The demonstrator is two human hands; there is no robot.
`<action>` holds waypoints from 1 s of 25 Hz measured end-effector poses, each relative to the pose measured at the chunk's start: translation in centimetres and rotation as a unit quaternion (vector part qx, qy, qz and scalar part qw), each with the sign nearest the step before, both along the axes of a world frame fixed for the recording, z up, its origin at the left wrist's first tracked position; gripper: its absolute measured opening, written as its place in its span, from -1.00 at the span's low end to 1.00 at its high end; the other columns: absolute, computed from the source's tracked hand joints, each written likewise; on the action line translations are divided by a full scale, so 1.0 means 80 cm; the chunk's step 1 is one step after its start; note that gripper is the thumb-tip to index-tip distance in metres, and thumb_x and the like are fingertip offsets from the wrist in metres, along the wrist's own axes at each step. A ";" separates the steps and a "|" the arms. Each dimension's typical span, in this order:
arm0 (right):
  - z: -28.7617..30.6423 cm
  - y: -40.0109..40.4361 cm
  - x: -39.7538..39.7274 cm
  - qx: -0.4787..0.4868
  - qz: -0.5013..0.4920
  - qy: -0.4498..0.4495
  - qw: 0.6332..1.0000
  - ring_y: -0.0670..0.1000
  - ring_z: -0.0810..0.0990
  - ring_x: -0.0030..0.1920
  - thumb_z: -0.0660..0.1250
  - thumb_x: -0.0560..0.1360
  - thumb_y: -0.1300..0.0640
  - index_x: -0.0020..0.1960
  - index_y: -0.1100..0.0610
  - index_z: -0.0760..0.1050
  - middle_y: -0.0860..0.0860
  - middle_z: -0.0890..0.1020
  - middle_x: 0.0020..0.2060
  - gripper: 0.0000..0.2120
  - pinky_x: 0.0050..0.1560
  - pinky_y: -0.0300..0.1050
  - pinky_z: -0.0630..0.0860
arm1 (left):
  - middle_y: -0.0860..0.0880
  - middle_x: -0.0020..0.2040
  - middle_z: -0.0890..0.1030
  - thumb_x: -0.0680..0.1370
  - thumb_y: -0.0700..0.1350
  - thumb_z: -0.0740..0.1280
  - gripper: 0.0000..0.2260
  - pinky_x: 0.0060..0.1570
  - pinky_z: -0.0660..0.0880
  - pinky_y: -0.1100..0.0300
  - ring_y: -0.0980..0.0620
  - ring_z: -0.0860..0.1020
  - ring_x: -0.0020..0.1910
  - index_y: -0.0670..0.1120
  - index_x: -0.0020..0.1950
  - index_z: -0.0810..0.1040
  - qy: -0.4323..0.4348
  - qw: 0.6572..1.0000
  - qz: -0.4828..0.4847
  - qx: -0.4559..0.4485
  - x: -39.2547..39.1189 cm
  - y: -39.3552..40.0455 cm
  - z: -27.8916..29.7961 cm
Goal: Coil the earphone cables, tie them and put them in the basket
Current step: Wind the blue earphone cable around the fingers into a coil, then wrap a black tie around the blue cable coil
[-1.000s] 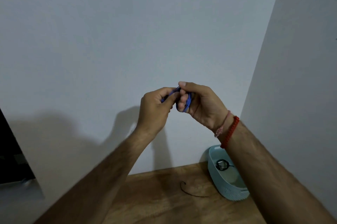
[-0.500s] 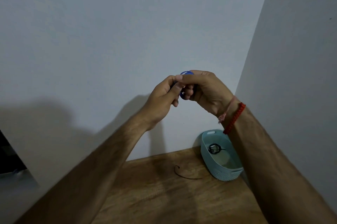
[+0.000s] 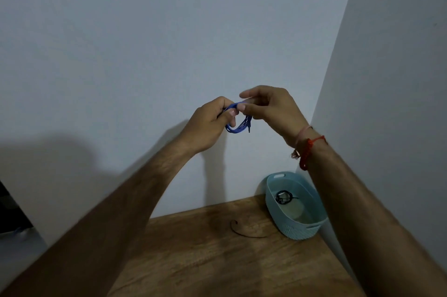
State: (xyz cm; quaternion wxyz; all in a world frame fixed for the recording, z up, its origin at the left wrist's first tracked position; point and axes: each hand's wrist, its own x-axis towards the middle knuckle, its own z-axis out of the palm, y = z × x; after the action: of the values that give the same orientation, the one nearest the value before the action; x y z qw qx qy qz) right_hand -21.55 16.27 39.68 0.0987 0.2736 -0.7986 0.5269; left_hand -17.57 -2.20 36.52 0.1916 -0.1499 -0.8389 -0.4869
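A blue earphone cable (image 3: 238,127) hangs as a small coil of several loops between my hands, held up in front of the wall. My left hand (image 3: 210,122) pinches the coil's left side with thumb and fingers. My right hand (image 3: 268,108) grips its upper right side, index finger stretched out over the top. A short dark end sticks down from the coil's right. Below right, a light blue basket (image 3: 300,230) stands on the wooden table (image 3: 193,260) in the corner; a coiled black earphone cable (image 3: 283,197) lies inside it.
A thin dark curved strand (image 3: 244,232) lies on the table just left of the basket. Walls close in behind and to the right. A dark opening (image 3: 9,212) shows at the far left edge.
The coil was almost hidden inside my closed fingers; now my hands have spread a little and its blue loops hang open below them. The view has shifted slightly.
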 end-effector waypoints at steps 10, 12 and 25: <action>-0.092 0.026 -0.029 0.163 -0.107 0.106 0.975 -0.01 0.70 -0.26 0.47 0.49 0.12 -0.09 0.15 0.74 0.05 0.73 -0.31 -0.89 -0.09 -0.17 0.59 | 0.03 0.03 0.67 0.63 -0.15 0.38 -0.82 -0.12 0.47 0.41 0.16 0.60 -0.06 -0.06 0.24 0.61 -0.123 0.992 -0.039 0.010 -0.040 0.025 -0.087; -0.124 0.032 -0.038 0.201 -0.109 0.116 0.967 0.01 0.68 -0.26 0.45 0.50 0.12 -0.08 0.14 0.74 0.05 0.74 -0.29 -0.87 -0.04 -0.07 0.58 | -0.04 0.12 0.68 0.63 -0.13 0.39 -0.78 -0.12 0.47 0.40 0.15 0.59 -0.02 -0.02 0.28 0.59 -0.163 0.978 -0.067 0.111 -0.052 0.037 -0.134; -0.207 0.085 -0.064 0.240 -0.164 0.054 0.955 0.01 0.67 -0.27 0.44 0.52 0.15 -0.07 0.16 0.74 0.06 0.75 -0.27 -0.88 -0.13 -0.10 0.60 | 0.00 0.27 0.65 0.59 0.05 0.33 -0.70 0.24 0.38 0.15 -0.04 0.56 0.24 0.02 0.27 0.68 -0.179 0.923 0.018 -0.340 -0.057 0.087 -0.488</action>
State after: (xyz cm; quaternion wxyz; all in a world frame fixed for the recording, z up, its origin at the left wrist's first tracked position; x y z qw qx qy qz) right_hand -26.63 23.04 23.08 0.1585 0.1826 -0.9288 0.2806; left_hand -22.11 4.78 -2.55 -0.0153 -0.1012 -0.9770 -0.1871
